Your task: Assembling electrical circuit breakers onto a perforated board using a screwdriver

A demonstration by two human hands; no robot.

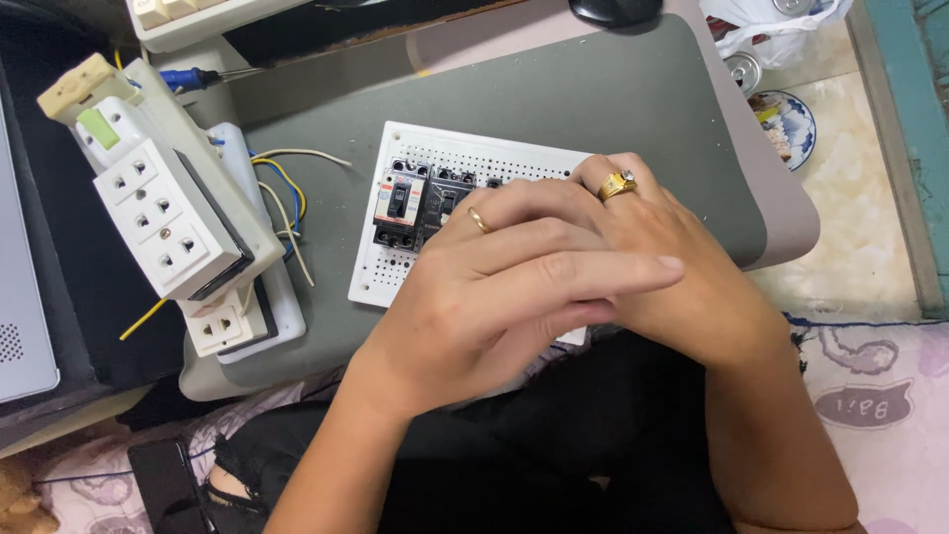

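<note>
My left hand [494,297] lies flat over my right hand [672,267], both empty | above white perforated plastic board [435,158] | black breaker [400,208] left, untouched | step: pausing, I judge.

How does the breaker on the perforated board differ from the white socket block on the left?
The breaker is dark with a red-and-white face and a black toggle; the white socket block is plain white with rows of pin holes. The breaker looks smaller and sits mounted on the perforated board, beside the left hand; the socket block lies tilted off the board, out of reach of both hands. Both are boxy electrical fittings.
</note>
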